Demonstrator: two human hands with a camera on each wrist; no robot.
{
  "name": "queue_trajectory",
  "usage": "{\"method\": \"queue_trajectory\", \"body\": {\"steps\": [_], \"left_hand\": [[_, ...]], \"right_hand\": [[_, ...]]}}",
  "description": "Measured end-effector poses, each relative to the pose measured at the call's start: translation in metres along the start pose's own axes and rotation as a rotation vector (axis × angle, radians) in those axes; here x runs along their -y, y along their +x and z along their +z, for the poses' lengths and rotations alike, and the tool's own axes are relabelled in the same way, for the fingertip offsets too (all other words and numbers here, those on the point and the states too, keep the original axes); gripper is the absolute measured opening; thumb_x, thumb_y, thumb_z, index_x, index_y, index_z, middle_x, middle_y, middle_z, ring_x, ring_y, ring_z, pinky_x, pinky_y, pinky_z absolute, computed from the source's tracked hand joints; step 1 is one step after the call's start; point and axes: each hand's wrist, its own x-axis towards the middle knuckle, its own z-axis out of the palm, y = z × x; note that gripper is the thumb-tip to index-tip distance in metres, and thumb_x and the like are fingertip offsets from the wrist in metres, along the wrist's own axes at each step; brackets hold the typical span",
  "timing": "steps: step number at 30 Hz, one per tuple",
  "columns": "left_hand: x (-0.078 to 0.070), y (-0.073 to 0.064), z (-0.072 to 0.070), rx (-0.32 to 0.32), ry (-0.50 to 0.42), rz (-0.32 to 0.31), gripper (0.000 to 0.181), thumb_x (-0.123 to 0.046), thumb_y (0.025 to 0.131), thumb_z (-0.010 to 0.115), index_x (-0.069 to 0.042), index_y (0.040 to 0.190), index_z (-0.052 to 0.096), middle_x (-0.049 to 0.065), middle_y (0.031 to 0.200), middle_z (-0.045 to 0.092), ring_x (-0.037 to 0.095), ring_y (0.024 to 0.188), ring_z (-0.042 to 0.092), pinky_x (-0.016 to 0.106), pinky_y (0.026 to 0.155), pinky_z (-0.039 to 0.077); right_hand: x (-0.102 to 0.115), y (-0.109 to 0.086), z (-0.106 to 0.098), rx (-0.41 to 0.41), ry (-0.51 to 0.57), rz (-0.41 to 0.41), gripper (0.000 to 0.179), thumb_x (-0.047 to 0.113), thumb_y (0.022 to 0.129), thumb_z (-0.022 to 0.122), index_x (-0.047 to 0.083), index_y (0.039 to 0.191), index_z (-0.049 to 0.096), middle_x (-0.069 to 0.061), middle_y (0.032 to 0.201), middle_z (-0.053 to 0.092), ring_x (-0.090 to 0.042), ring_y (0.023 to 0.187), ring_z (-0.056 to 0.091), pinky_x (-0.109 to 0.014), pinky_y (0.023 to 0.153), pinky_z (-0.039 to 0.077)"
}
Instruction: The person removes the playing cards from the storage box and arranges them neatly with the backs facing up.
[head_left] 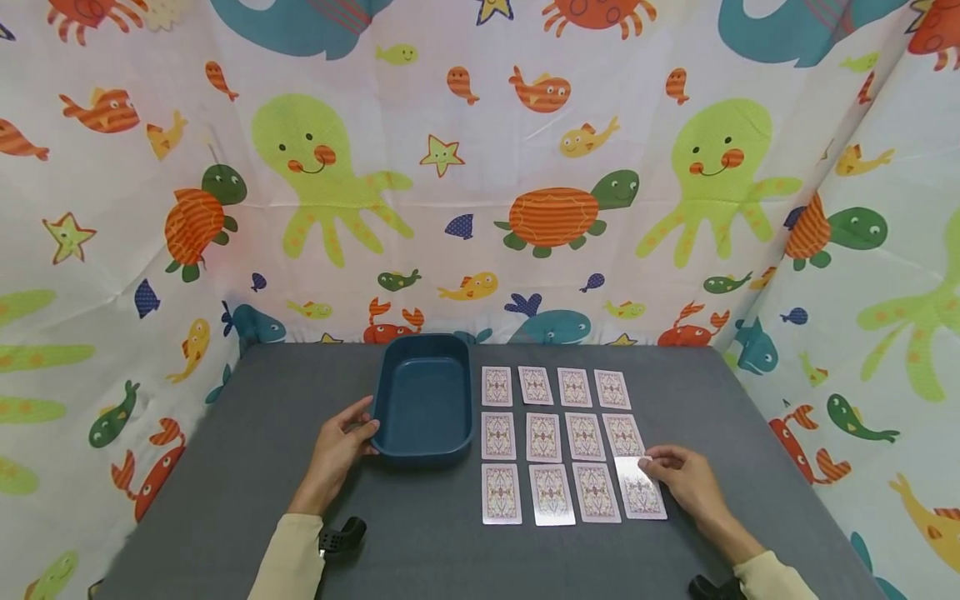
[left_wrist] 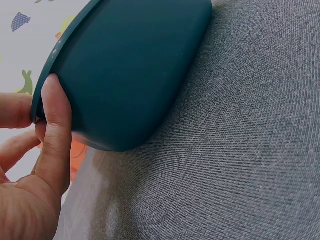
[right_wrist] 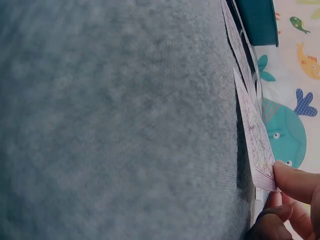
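Observation:
My left hand (head_left: 339,446) holds the left rim of a dark teal basin (head_left: 423,404); in the left wrist view the thumb (left_wrist: 56,107) lies along the outer wall with fingers at the rim. Nothing lies inside the basin. To its right, patterned playing cards lie back up in three rows. My right hand (head_left: 686,479) pinches the upper right corner of the nearest row's rightmost card (head_left: 641,492). In the right wrist view that card (right_wrist: 256,140) is tilted, its pinched edge raised off the cloth, with the thumb on its back.
A grey cloth covers the table (head_left: 420,533). Behind it and along the sides hangs a white curtain (head_left: 465,275) printed with sea animals. Other cards, such as one in the far row (head_left: 497,386), sit close together between basin and right hand. Each wrist wears a black band (head_left: 342,536).

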Motion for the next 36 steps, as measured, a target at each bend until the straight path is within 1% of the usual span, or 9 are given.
{"method": "queue_trajectory", "body": {"steps": [7,11,15,18,22,26,30,34,36], "left_hand": [[0.002,-0.001,0.000,-0.002,-0.001,-0.003,0.051,-0.009,0.096,0.060,-0.016,0.145,0.048,0.009,0.113,0.045,0.025,0.085,0.060,0.029,0.066,0.057],[0.001,-0.003,0.000,0.001,-0.005,-0.004,0.051,-0.010,0.096,0.061,-0.017,0.145,0.049,0.008,0.113,0.045,0.024,0.084,0.061,0.029,0.066,0.057],[0.001,-0.002,0.000,-0.003,-0.009,-0.001,0.051,-0.009,0.096,0.061,-0.016,0.144,0.049,0.008,0.111,0.045,0.022,0.082,0.060,0.029,0.066,0.057],[0.001,-0.002,0.000,-0.004,-0.012,-0.003,0.051,-0.009,0.095,0.061,-0.016,0.145,0.048,0.007,0.111,0.045,0.021,0.082,0.060,0.029,0.065,0.057],[0.002,-0.002,0.001,-0.001,-0.004,-0.006,0.052,-0.010,0.095,0.061,-0.015,0.145,0.048,0.008,0.111,0.046,0.023,0.084,0.061,0.030,0.066,0.057],[0.004,-0.001,0.002,-0.009,0.005,-0.006,0.050,-0.012,0.096,0.061,-0.016,0.144,0.049,0.009,0.113,0.046,0.025,0.087,0.061,0.029,0.067,0.057],[0.007,-0.002,0.003,-0.006,0.000,-0.010,0.050,-0.015,0.096,0.062,-0.016,0.144,0.049,0.010,0.113,0.047,0.022,0.086,0.062,0.030,0.068,0.058],[0.012,-0.006,0.000,-0.013,-0.022,-0.010,0.054,-0.028,0.095,0.064,-0.015,0.145,0.048,0.010,0.115,0.050,0.017,0.087,0.060,0.033,0.069,0.059],[0.014,-0.008,-0.002,-0.022,-0.023,-0.007,0.057,-0.036,0.095,0.062,-0.015,0.146,0.047,0.011,0.118,0.052,0.016,0.090,0.059,0.033,0.069,0.059]], "right_hand": [[-0.004,0.004,0.000,-0.009,-0.042,-0.029,0.030,0.027,0.084,0.076,0.005,0.103,0.071,-0.002,0.082,0.060,-0.015,0.076,0.050,-0.026,0.064,0.036],[-0.005,0.006,-0.001,0.005,-0.050,-0.014,0.031,0.028,0.083,0.077,0.005,0.102,0.071,-0.003,0.080,0.059,-0.016,0.075,0.050,-0.027,0.062,0.036],[-0.005,0.008,-0.002,0.010,-0.049,-0.001,0.035,0.033,0.082,0.078,0.006,0.103,0.070,-0.003,0.080,0.059,-0.016,0.075,0.050,-0.028,0.062,0.035],[-0.005,0.009,-0.003,0.010,-0.037,-0.001,0.036,0.033,0.083,0.077,0.005,0.104,0.069,-0.003,0.080,0.058,-0.015,0.075,0.050,-0.027,0.063,0.036],[-0.004,0.009,-0.003,0.007,-0.028,0.000,0.033,0.032,0.087,0.073,0.005,0.105,0.069,-0.002,0.082,0.059,-0.014,0.076,0.050,-0.025,0.063,0.038],[0.007,0.012,-0.007,0.019,0.001,-0.026,0.036,0.034,0.092,0.068,0.004,0.111,0.066,-0.005,0.088,0.059,-0.014,0.075,0.051,-0.025,0.059,0.042],[0.024,0.014,-0.015,0.045,0.054,-0.059,0.040,0.038,0.094,0.064,0.006,0.117,0.063,-0.010,0.097,0.059,-0.017,0.075,0.052,-0.027,0.057,0.044],[0.038,0.013,-0.019,0.087,0.071,-0.069,0.048,0.047,0.095,0.060,0.007,0.123,0.060,-0.012,0.109,0.059,-0.021,0.084,0.053,-0.028,0.061,0.045],[0.044,0.013,-0.021,0.095,0.077,-0.073,0.051,0.049,0.095,0.057,0.008,0.126,0.059,-0.014,0.115,0.058,-0.022,0.090,0.053,-0.027,0.065,0.046]]}}
